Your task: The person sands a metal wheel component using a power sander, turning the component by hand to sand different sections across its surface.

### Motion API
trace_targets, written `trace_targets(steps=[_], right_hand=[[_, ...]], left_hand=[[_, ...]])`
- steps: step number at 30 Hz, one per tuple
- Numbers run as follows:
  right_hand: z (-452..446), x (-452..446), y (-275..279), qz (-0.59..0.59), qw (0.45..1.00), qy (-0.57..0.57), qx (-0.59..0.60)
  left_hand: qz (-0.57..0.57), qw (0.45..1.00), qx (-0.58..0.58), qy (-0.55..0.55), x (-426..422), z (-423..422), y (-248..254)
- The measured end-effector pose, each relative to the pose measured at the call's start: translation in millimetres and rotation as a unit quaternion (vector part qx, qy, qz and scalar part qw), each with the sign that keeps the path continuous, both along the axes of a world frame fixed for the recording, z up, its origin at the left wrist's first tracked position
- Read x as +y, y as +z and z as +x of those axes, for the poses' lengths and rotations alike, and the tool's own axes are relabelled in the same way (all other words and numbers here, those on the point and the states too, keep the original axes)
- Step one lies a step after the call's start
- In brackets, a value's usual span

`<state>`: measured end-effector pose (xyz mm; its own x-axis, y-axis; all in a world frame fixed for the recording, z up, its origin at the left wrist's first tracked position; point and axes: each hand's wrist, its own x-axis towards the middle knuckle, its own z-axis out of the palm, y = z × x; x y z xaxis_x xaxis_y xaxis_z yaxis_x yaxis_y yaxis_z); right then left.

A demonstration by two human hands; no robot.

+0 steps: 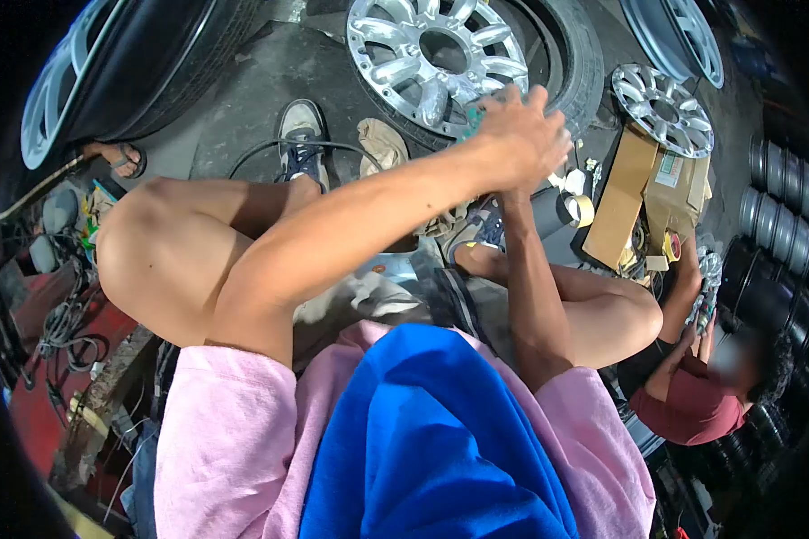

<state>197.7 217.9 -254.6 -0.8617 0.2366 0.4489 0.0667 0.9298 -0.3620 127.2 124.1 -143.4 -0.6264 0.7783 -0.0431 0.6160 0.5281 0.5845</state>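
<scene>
My left hand [526,139] reaches across in front of the wheel, its back toward me and its fingers bent a little and spread apart. Beneath it my right hand is almost wholly hidden; only the wrist [514,199] shows, so its grip is unclear. A small teal thing [473,119] shows beside the hands, against the wheel's lower edge; which hand touches it, if either, is not plain. The shiny silver alloy wheel face [409,70], with several spokes and a round centre hole, leans on a black tire [584,76].
Another silver wheel face [663,110] rests on a cardboard box [622,202]. Tape rolls [582,211] lie nearby. A large wheel [153,72] stands at upper left. A co-worker in a red shirt [692,400] sits at right. Cables [72,332] lie at left.
</scene>
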Motion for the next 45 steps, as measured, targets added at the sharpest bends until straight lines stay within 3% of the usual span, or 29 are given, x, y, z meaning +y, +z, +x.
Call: trace_targets(steps=[5,9,12,14,17,19,23,29,31,37,43,45], right_hand=[[3.5,1.7,0.4,0.003,1.0,0.008,-0.006],[21.1,13.1,-4.3,0.013,1.0,0.015,-0.008],[15.3,15.4,-6.3,0.02,1.0,0.018,-0.01],[8.1,19.9,-5.5,0.03,0.999,0.017,-0.011],[-20.1,22.5,1.5,0.042,0.998,0.023,-0.029],[-41.0,17.6,15.4,0.001,0.997,0.018,-0.079],[-65.6,13.2,23.3,0.013,0.998,0.027,-0.064],[-21.7,13.2,13.9,-0.008,1.0,0.009,-0.004],[-1.5,14.3,8.9,-0.057,0.996,-0.05,-0.047],[47.0,31.7,-27.6,-0.068,0.989,-0.133,0.007],[68.0,27.8,-26.5,0.027,0.985,-0.169,-0.019],[71.3,33.8,-34.2,-0.185,0.962,-0.19,-0.055]], left_hand=[[0.059,0.997,-0.007,0.045,1.6,18.4,-11.8],[0.04,0.99,0.074,0.115,26.8,48.3,-22.8],[0.022,0.994,0.028,0.1,19.3,35.4,-20.7],[0.072,0.995,0.031,0.056,-1.0,14.1,-15.3],[-0.023,0.998,-0.059,0.031,2.7,-30.7,-14.4],[-0.043,0.997,-0.058,0.008,-1.6,-63.2,-23.6],[-0.031,0.997,-0.066,-0.007,-5.0,-100.6,-39.6],[-0.072,0.997,-0.036,-0.023,6.4,-48.2,-19.9],[-0.017,0.999,-0.016,-0.03,5.1,-21.0,-16.0],[0.011,0.998,0.054,-0.041,26.5,42.3,-26.0],[-0.019,0.995,0.04,-0.086,44.3,54.2,-27.4],[-0.027,0.994,0.031,-0.097,49.1,55.3,-22.3]])
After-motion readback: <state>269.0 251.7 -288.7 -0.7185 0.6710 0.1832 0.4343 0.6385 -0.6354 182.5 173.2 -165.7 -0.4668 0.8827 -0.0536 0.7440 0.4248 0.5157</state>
